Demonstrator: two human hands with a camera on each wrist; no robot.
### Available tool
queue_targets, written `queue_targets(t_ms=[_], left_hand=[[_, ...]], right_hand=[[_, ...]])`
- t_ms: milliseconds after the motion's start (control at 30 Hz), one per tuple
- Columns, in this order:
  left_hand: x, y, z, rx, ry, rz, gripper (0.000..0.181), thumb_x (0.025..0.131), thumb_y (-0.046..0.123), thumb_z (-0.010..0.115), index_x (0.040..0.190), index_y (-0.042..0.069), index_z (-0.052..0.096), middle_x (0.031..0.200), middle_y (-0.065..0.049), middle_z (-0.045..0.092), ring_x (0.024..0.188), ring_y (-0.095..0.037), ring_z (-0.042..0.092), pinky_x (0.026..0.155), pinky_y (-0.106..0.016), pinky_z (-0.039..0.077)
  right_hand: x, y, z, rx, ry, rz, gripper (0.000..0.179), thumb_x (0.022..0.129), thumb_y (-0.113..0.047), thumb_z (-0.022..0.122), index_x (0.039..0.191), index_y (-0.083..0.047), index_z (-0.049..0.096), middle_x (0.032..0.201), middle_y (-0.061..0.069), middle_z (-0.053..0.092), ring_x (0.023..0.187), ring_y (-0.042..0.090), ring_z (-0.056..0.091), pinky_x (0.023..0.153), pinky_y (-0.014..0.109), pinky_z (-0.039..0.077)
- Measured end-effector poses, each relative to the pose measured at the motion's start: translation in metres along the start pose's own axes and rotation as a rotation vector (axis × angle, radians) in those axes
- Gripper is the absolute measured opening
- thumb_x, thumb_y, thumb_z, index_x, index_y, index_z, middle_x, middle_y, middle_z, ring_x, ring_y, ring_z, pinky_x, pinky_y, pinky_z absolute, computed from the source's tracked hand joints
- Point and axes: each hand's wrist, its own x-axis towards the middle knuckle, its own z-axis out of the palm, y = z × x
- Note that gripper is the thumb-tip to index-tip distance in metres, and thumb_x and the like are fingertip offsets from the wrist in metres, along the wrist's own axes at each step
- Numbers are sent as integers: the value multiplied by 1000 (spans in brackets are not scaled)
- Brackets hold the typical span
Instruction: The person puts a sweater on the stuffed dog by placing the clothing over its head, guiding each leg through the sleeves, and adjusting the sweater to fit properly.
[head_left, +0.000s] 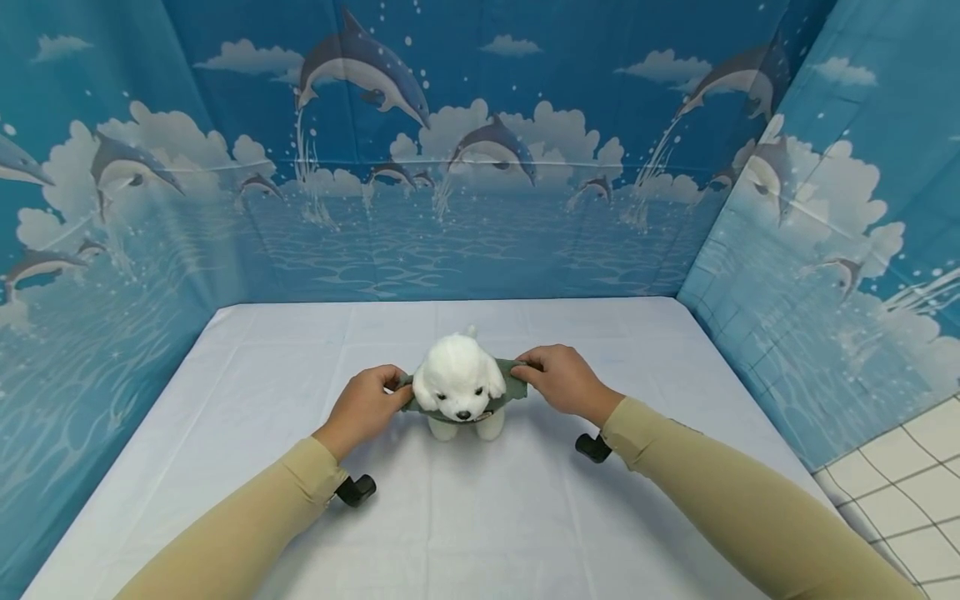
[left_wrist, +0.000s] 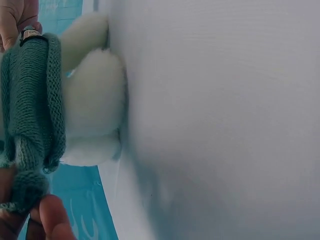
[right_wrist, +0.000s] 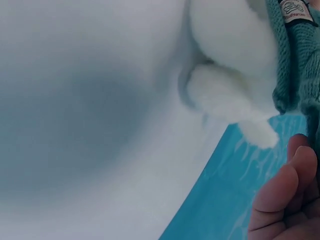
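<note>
A white plush dog (head_left: 459, 375) stands upright on the table, facing the person, in a grey-green knitted sweater (head_left: 514, 385). My left hand (head_left: 367, 408) pinches the sweater's sleeve on the left of the dog. On the other side my right hand (head_left: 564, 380) pinches the opposite sleeve, so both are stretched outward. In the left wrist view the knit sweater (left_wrist: 32, 95) bears a small label (left_wrist: 31, 34), and the thumb and fingers (left_wrist: 56, 215) grip its lower end. The right wrist view has the plush dog's white body (right_wrist: 235, 35) and my curled fingers (right_wrist: 280, 190) at the knit.
A white cloth covers the table (head_left: 465, 517). Blue curtains with dolphins (head_left: 360, 67) stand behind it and at both sides. Black wrist cameras (head_left: 356, 490) hang under the sleeves. White tiles (head_left: 907, 483) lie at the lower right.
</note>
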Motion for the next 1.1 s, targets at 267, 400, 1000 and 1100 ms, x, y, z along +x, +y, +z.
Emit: queue_targets(t_ms=[267,400,1000,1100], left_hand=[[2,-1,-2,-18,-13,12,14,103,33,69,105,20,75,107,-1,76,87,-15,69,74,-36,54],[3,0,-4,-29,-6,28,14,103,33,69,107,21,75,109,-1,75,91,-18,71,74,-36,56],[3,2,-7,-44,-35,30,28,104,34,68,130,22,70,119,-7,72,100,-23,70,77,-37,58],[2,3,-9,-37,-39,33,27,105,34,67,129,22,70,118,-6,72,101,-23,71,78,-37,58]], right_hand=[[-1,6,-2,40,30,22,32,112,-24,53,127,-8,76,111,11,78,90,21,71,76,37,58],[1,6,-5,60,73,22,31,112,-25,52,122,-9,78,111,12,78,98,30,74,79,39,59],[1,1,-12,133,160,51,30,114,-22,48,110,-5,72,98,9,70,90,21,67,79,38,55],[2,0,-17,202,154,65,31,115,-22,43,107,-3,67,98,13,67,90,27,66,77,39,53]])
